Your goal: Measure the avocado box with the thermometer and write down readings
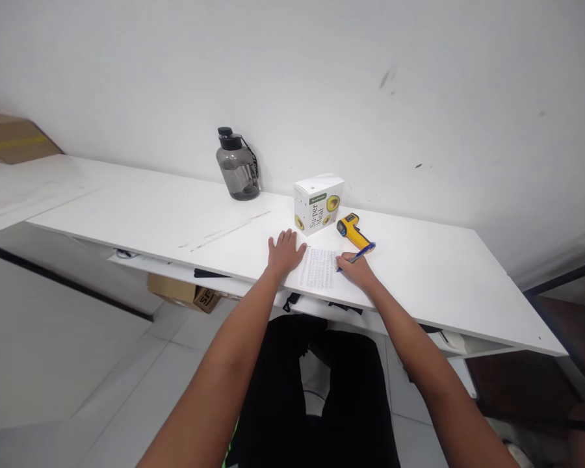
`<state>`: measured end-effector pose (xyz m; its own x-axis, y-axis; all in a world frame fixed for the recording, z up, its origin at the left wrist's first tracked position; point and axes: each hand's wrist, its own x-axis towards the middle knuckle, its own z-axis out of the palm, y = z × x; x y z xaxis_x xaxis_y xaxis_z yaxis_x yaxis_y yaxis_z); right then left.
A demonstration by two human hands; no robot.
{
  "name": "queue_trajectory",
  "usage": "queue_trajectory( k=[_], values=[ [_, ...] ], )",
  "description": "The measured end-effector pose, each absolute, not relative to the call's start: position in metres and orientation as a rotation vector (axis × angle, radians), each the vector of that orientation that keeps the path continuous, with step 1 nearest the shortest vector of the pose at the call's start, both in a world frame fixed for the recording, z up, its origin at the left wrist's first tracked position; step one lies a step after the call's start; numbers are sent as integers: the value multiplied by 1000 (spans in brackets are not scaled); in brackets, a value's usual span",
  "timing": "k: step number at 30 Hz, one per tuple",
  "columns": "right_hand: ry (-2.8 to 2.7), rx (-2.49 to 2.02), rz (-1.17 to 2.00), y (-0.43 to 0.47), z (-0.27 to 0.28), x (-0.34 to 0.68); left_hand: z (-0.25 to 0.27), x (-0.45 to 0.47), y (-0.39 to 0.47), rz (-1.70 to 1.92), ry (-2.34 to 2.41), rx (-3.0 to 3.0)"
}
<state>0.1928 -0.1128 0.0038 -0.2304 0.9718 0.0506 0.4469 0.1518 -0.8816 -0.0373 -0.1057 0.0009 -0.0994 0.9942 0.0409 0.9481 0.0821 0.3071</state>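
A sheet of paper [318, 268] covered in rows of handwriting lies near the front edge of the white desk [433, 273]. My right hand [355, 268] is closed around a blue pen [365, 251], its tip down at the paper's right edge. Flat on the desk, my left hand [285, 252] has its fingers spread, with the thumb side at the sheet's upper left corner. Behind the paper stands a white box [316, 205] with avocado pictures and "Su-per Meal" printed on it. A yellow and black infrared thermometer [355, 232] lies just beyond my right hand.
A dark translucent water bottle [238, 169] stands at the back against the wall. One cardboard box [14, 138] rests at the far left, and another cardboard box [180, 291] is below the desk. A shelf with small dark items runs under the desktop.
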Motion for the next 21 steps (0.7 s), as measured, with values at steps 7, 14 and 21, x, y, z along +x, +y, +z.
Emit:
queue_trajectory(
  k=[7, 14, 21],
  values=[
    [-1704, -1338, 1055, -112, 6, 193, 1, -38, -105, 376, 2163, 1973],
    [-1692, -1346, 1017, -110, 8, 193, 2, -37, -106, 361, 2167, 1967],
    [-1710, -1298, 971, -110, 5, 195, 2, -37, -106, 374, 2166, 1963]
  ],
)
